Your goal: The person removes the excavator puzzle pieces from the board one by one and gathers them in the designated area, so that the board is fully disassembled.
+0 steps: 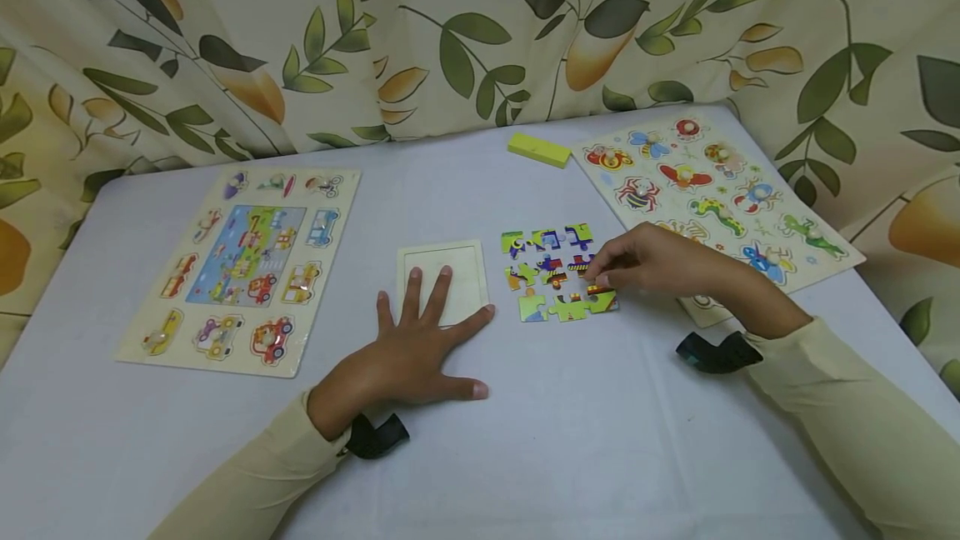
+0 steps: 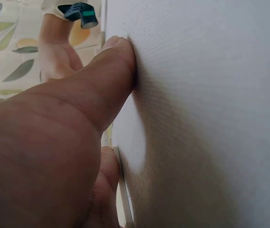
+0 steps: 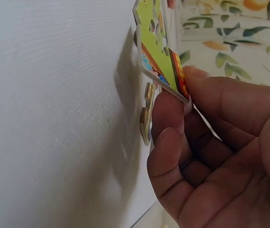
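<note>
My left hand [image 1: 408, 361] lies with fingers spread, its fingertips resting on a shallow pale puzzle tray [image 1: 467, 273]. In the left wrist view, its thumb [image 2: 111, 71] touches the white cloth. To the right of the tray, small jigsaw pieces [image 1: 551, 265] lie in loose rows with gaps between them. At their right side, my right hand [image 1: 648, 261] pinches a jigsaw piece [image 3: 159, 61] between thumb and finger. That piece is green with a red and yellow edge, and it is tilted up off the cloth. Another piece [image 3: 147, 114] is partly visible below it.
A peg puzzle board [image 1: 315, 257] with vehicles lies at the left. An insect peg board [image 1: 720, 215] lies at the right, partly under my right arm. A yellow block [image 1: 538, 150] sits near the back edge. A leaf-patterned curtain [image 1: 480, 32] hangs behind the table.
</note>
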The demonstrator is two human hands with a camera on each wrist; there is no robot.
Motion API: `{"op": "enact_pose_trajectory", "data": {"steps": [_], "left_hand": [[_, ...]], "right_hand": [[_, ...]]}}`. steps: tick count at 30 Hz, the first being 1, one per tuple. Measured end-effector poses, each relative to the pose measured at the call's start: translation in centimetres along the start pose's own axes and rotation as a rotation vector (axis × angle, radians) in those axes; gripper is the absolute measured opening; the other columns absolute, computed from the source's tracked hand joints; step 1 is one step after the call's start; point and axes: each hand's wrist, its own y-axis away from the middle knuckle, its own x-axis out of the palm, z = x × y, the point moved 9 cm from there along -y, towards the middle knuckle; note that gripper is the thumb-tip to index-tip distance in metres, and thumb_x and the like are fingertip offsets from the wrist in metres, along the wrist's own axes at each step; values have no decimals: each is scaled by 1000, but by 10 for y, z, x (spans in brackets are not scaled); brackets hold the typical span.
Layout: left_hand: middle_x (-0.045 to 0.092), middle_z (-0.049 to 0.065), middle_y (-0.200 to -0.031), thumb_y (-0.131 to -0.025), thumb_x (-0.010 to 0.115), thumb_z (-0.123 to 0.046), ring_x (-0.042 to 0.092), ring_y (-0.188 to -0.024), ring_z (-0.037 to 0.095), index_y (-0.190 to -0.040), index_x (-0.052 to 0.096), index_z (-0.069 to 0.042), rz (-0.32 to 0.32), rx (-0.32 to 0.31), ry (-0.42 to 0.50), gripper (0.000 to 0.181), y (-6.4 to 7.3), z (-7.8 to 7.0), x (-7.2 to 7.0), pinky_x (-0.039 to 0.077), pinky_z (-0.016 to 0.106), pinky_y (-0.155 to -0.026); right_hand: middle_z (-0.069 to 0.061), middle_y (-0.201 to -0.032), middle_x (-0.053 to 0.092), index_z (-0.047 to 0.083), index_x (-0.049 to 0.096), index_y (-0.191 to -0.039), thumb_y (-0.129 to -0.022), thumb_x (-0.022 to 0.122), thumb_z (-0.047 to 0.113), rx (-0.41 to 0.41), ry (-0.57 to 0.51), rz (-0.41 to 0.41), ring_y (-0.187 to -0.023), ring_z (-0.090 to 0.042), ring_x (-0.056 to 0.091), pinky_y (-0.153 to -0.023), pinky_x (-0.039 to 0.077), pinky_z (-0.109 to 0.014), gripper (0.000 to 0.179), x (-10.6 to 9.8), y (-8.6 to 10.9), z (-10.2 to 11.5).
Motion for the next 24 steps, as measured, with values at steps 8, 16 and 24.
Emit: {"op": "enact_pose_trajectory", "data": {"steps": [8, 16, 24], "left_hand": [[-22, 11, -159, -75, 65, -72, -31, -136, 44, -153, 23, -45, 2, -5, 1, 93, 0, 1, 0, -14, 74, -97], [-22, 11, -159, -75, 65, -73, -32, -136, 44, -153, 22, -45, 5, -9, 4, 93, 1, 2, 1, -14, 74, -97], [-23, 10, -159, -75, 65, -73, -32, -136, 43, -152, 22, -45, 6, -3, 9, 93, -1, 0, 2, -15, 74, -97]], "right_hand": [[1, -93, 71, 10, 75, -97, -91, 67, 3, -4, 14, -23, -85, -18, 61, -78, 49, -24, 12, -3, 5, 2], [2, -91, 68, 12, 76, -94, -86, 73, 2, -12, 79, -113, -79, -17, 59, -71, 49, -24, 12, -2, 3, 2], [-1, -98, 71, 10, 76, -100, -87, 74, 8, 22, 127, -188, -81, -19, 57, -69, 48, -26, 13, -12, 12, 1]]}}
